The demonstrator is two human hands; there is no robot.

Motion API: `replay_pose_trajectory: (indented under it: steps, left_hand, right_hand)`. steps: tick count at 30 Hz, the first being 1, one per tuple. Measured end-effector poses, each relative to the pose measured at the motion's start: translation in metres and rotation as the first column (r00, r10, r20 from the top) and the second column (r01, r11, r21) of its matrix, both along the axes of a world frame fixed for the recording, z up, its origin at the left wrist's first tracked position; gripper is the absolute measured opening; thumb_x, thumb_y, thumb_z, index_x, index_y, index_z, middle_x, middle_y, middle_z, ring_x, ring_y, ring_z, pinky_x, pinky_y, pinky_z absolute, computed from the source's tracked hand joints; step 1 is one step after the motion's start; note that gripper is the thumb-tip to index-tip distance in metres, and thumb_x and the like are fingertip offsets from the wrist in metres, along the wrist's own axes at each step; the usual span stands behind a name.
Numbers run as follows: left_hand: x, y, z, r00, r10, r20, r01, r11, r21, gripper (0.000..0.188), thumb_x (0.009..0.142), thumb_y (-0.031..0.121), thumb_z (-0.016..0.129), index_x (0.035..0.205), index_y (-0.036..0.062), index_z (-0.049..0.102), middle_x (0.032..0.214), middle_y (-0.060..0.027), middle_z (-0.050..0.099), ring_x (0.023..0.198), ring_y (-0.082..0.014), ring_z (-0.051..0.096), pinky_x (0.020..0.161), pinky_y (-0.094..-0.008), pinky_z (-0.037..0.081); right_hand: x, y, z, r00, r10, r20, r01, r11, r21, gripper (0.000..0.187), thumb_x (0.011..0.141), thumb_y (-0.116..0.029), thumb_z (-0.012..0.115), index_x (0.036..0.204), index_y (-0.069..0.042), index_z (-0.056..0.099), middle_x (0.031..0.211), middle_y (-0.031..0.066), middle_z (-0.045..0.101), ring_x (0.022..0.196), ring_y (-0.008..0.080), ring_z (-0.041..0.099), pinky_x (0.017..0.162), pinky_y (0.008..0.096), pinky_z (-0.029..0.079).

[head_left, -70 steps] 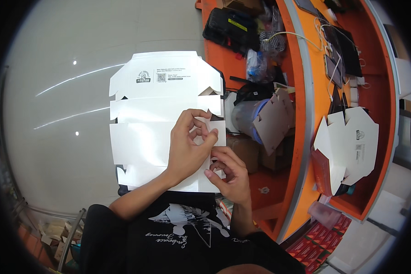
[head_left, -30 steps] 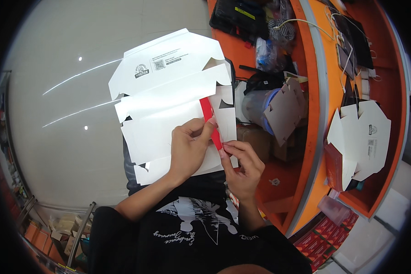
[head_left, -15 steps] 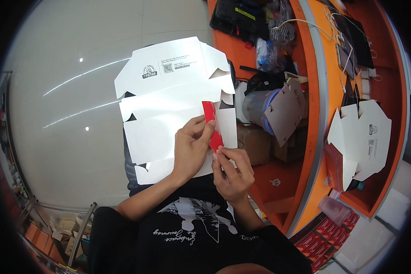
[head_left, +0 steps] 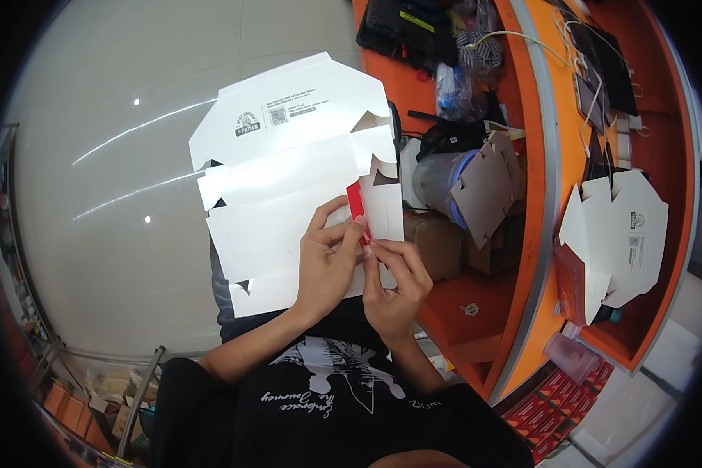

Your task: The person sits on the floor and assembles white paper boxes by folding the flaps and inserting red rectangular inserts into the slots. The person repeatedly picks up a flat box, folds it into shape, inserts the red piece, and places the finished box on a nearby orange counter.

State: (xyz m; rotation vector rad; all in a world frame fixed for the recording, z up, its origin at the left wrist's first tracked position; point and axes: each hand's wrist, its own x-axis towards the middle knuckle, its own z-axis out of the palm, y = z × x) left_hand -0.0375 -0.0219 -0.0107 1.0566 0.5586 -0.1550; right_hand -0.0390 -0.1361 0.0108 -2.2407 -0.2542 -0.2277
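Orange, grey-edged shelving unit (head_left: 464,355); beside it, white die-cut cardboard box blank (head_left: 261,242) spread open across the dark-clothed lap (head_left: 238,326).
Left hand (head_left: 323,265) over the blank's right part, thumb and fingers pinching a narrow, folded red card strip (head_left: 355,200); right hand (head_left: 398,296) narrow, fingertips at the strip's lower end, close by the left thumb.

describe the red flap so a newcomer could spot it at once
Just above the black T-shirt lies an unfolded white carton. Near its right side, held by the left hand and right hand, is a narrow red flap, bright against the white panels beside it.
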Motion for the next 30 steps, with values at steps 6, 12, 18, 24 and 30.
replay_pose_trajectory:
  steps: [6,12,18,24,30]
  left_hand:
    - [-0.015,0.004,-0.019,0.989,-0.147,0.022,0.137,0.957,0.255,0.03,0.1,0.017,0.068,0.119,-0.0067,0.073,0.134,-0.0181,0.058,0.096,-0.0223,0.071,0.073,-0.0302,0.062]
    - [-0.019,0.002,0.001,0.954,-0.3,0.006,0.286,0.915,0.283,0.028,0.101,0.012,0.067,0.121,-0.007,0.071,0.129,-0.0161,0.061,0.103,-0.0229,0.069,0.077,-0.0336,0.064]
    - [-0.016,-0.004,0.013,0.953,-0.303,0.016,0.285,0.911,0.297,0.03,0.101,0.009,0.065,0.128,-0.004,0.069,0.126,-0.018,0.063,0.103,-0.0227,0.069,0.079,-0.0362,0.068]
    - [-0.01,-0.003,-0.003,0.96,-0.275,0.046,0.24,0.901,0.36,0.035,0.102,0.007,0.062,0.136,-0.0044,0.063,0.127,-0.0193,0.061,0.093,-0.0246,0.072,0.074,-0.0351,0.066]
    - [-0.009,-0.004,-0.008,0.952,-0.297,0.078,0.256,0.907,0.335,0.038,0.103,0.007,0.06,0.138,-0.009,0.06,0.124,-0.0211,0.06,0.077,-0.0245,0.073,0.067,-0.0346,0.063]
  right_hand:
    - [0.016,-0.027,-0.011,0.935,0.245,-0.257,-0.203,0.963,0.18,0.016,0.083,0.007,0.079,0.099,0.006,0.075,0.098,0.0119,0.072,0.086,0.022,0.07,0.077,0.032,0.057]
    - [0.089,-0.033,-0.038,0.898,-0.004,-0.44,0.185,0.91,0.37,0.033,0.095,-0.004,0.071,0.127,0.005,0.066,0.113,0.0139,0.072,0.095,0.0167,0.069,0.082,0.0299,0.057]
    - [0.126,-0.019,-0.021,0.938,-0.01,-0.346,0.04,0.996,0.081,0.029,0.093,-0.003,0.071,0.122,0.003,0.068,0.09,0.0117,0.074,0.078,0.0154,0.07,0.071,0.0288,0.056]
    - [0.08,-0.012,0.019,0.906,0.118,-0.406,-0.085,0.991,0.1,0.021,0.086,-0.002,0.074,0.107,0.005,0.073,0.085,0.0123,0.072,0.078,0.0186,0.075,0.069,0.0307,0.058]
    - [0.069,-0.006,0.003,0.881,0.084,-0.465,-0.07,0.996,0.048,0.02,0.09,-0.009,0.071,0.1,0.008,0.074,0.089,0.0175,0.075,0.076,0.0202,0.077,0.068,0.0324,0.059]
